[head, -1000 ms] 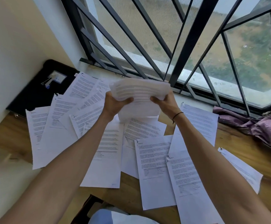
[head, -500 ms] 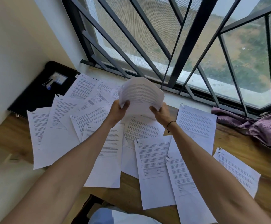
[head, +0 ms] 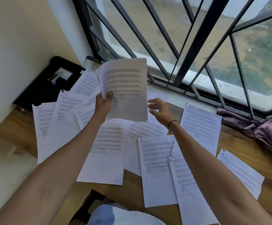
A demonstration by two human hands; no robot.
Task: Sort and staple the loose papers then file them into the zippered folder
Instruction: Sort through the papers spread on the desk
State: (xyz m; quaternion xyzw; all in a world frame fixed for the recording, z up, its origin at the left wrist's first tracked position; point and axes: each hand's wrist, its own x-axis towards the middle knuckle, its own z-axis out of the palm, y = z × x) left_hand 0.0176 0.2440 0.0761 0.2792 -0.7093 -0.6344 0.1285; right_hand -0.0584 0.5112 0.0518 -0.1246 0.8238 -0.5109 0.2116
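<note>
— One hand now carries the stack of papers (head: 123, 90): the left hand (head: 103, 104) pinches its lower-left edge, thumb on the printed face.
— And the right hand (head: 158, 108)?
— It has let go. A second ago both hands squared the bundle; now it hangs at three o'clock of the stack, fingers spread, touching nothing I can see.
— So the set is gathered?
— Likely, ready for stapling. Loose sheets (head: 158, 169) still cover the wooden table (head: 132, 187) nearer us.
— The zippered folder (head: 47, 88)?
— Lying open at ten o'clock, against the wall.
</note>
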